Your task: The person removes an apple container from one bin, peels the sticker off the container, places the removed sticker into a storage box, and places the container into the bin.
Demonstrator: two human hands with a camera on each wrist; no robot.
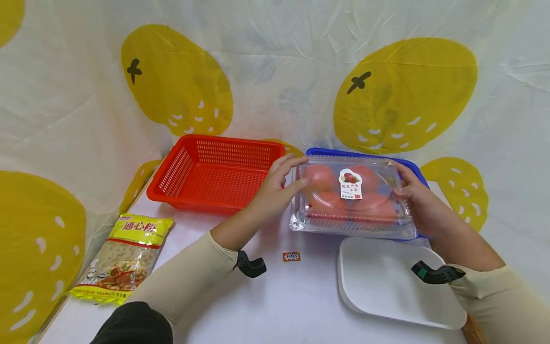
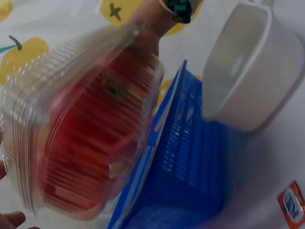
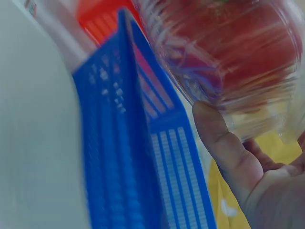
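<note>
A clear plastic clamshell box of red tomatoes point(image 1: 352, 200) with a white label on its lid is held over the blue basket point(image 1: 412, 167). My left hand point(image 1: 275, 188) grips its left end, fingers round the far corner and thumb on the lid. My right hand point(image 1: 418, 200) grips its right end. In the left wrist view the tomato box point(image 2: 86, 138) hangs tilted above the blue basket point(image 2: 190, 157). The right wrist view shows my right hand point(image 3: 238, 162) with its thumb under the edge of the tomato box point(image 3: 228, 52), beside the blue basket point(image 3: 124, 143).
An empty red basket point(image 1: 215, 174) stands to the left of the blue one. A white tray point(image 1: 386, 282) lies near the front right. A yellow bag of macaroni point(image 1: 124, 253) lies at the front left. A small orange packet point(image 1: 291, 256) lies between my arms.
</note>
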